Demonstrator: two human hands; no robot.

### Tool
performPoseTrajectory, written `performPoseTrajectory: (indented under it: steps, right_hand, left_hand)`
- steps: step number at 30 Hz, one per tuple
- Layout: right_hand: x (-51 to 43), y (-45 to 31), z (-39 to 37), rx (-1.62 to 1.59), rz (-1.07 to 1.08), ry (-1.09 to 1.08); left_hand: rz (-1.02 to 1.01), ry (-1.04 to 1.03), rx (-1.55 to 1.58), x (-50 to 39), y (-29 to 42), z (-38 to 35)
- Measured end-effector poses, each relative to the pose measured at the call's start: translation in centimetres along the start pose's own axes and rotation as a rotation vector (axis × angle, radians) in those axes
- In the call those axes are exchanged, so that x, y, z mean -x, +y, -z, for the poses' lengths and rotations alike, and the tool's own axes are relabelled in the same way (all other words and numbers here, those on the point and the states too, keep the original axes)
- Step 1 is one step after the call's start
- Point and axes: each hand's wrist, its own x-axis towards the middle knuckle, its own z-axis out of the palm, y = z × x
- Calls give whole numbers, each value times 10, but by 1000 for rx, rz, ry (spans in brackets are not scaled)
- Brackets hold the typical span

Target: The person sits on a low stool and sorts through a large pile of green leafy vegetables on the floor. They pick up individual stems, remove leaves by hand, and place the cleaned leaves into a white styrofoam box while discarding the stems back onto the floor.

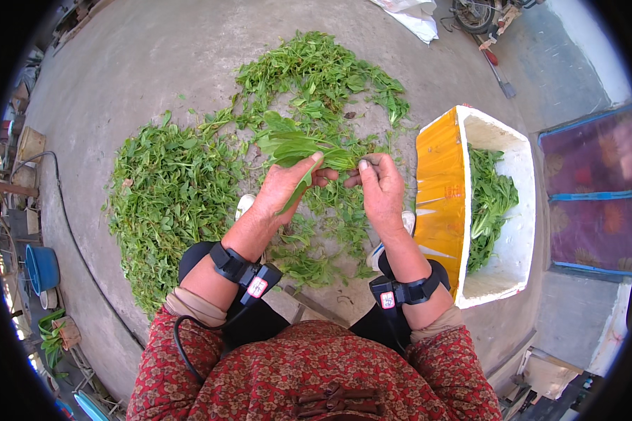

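Observation:
My left hand [295, 181] is closed around a small bunch of leafy greens [289, 144], its leaves pointing left and its stem ends right. My right hand [376, 179] has thumb and fingertips together at the stem ends; whether they pinch anything is too small to tell. Beneath and beyond both hands, loose greens lie on the concrete floor, with a large heap [174, 200] at the left and another pile [316, 68] farther off. A white foam box [511, 263] with orange tape along its near side stands at the right, holding more greens [490, 200].
A dark hose [73, 231] runs along the floor at the left, near a blue basin [43, 268] and a potted plant [66, 334]. A white sack [413, 16] and a long-handled tool [497, 73] lie beyond. Purple patterned panels [595, 184] stand right of the box.

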Motion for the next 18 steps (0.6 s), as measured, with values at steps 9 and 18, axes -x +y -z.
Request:
performPoseTrajectory:
  steps: [9, 18]
  right_hand:
    - [-1, -10, 6, -380, -63, -91]
    - [-4, 1, 26, -93, -177, -135]
  left_hand:
    - [19, -39, 46, -3, 0, 5]
    - [-586, 367, -277, -11, 11, 10]
